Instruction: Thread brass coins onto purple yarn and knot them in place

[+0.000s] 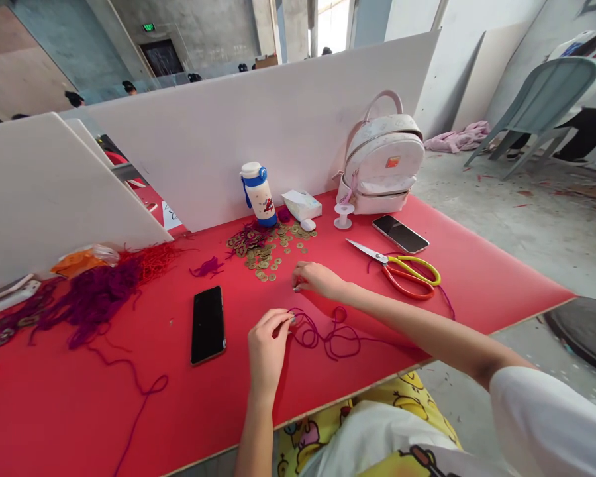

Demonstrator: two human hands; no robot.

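Observation:
My left hand (269,341) is near the front of the table, its thumb and fingers pinching the end of a thin purple cord (335,336). The cord lies in loose loops to the right of that hand and runs on under my right forearm. Farther back, my right hand (320,279) hovers or rests just in front of a heap of small brass-coloured coins (263,255). Its fingers are curled together, and whatever they may hold is hidden. Several of the coins show holes, and purple cords lie tangled among them.
Scissors (397,268), a phone (401,234) and a white spool (344,216) lie right. Behind stand a bottle (259,193), a tissue pack (302,205) and a backpack (382,162). Left are another phone (208,324) and a purple cord pile (97,298). A white partition (218,132) backs the table.

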